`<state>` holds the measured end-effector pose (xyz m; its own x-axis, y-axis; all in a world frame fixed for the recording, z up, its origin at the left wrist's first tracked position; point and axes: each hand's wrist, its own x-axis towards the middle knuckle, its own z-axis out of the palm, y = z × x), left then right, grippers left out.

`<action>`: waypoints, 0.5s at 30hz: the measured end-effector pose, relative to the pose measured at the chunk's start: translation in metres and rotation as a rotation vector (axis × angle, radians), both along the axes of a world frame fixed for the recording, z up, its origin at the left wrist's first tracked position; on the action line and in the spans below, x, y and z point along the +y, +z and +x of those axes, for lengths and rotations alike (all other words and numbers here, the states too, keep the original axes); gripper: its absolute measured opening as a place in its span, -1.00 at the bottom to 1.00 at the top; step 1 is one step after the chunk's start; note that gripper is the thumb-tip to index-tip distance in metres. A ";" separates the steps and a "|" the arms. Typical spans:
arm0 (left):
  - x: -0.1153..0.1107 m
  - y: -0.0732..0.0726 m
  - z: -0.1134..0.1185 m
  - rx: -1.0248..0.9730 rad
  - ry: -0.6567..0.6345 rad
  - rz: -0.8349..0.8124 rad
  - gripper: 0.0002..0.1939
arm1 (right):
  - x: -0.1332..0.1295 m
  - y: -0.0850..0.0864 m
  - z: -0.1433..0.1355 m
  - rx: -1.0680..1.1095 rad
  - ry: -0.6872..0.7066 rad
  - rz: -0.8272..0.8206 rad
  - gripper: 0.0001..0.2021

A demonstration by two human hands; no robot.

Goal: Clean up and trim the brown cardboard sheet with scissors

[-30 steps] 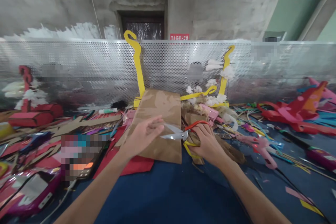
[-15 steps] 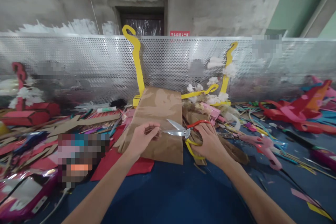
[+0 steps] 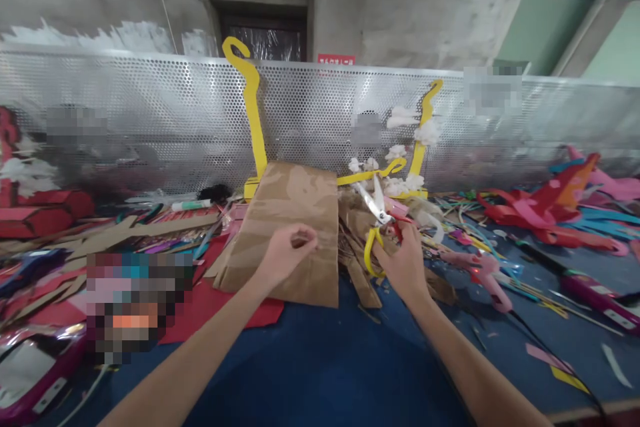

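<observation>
My right hand (image 3: 406, 265) grips a pair of scissors (image 3: 381, 215) by its handles, one red and one yellow. The blades point up and away, parted in a narrow V. My left hand (image 3: 287, 255) hovers in front of a brown paper sheet (image 3: 300, 197), thumb and forefinger pinched together; whatever is between them, if anything, is too small to make out. Behind the paper rises a yellow hooked cardboard shape (image 3: 254, 117). Strips of brown cardboard (image 3: 364, 277) lie between the paper and my right hand. Red sheet material (image 3: 200, 313) shows under the paper's left side.
A pink glue gun (image 3: 493, 277) lies on the blue table (image 3: 320, 373) at right, its black cord trailing forward. Red craft pieces (image 3: 555, 207) are farther right. Cardboard scraps (image 3: 115, 237) are heaped at left. A perforated metal screen (image 3: 310, 107) stands along the back.
My right hand has turned the scissors from pointing left at my left hand to pointing upward, away from it. My left hand has shifted slightly right. The view has shifted a little.
</observation>
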<state>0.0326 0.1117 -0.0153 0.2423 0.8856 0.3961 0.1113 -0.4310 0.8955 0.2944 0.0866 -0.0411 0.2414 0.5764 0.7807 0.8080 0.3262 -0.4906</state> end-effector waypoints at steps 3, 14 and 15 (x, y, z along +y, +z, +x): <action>0.040 0.034 0.044 0.110 -0.016 0.140 -0.92 | 0.006 -0.002 0.011 0.110 -0.044 0.032 -0.59; 0.082 0.095 0.084 0.560 -0.090 0.350 -0.85 | 0.016 -0.013 0.012 0.202 -0.032 -0.032 -0.48; 0.074 0.095 0.072 0.586 -0.067 0.353 -0.87 | 0.017 -0.014 0.011 0.200 -0.027 -0.038 -0.49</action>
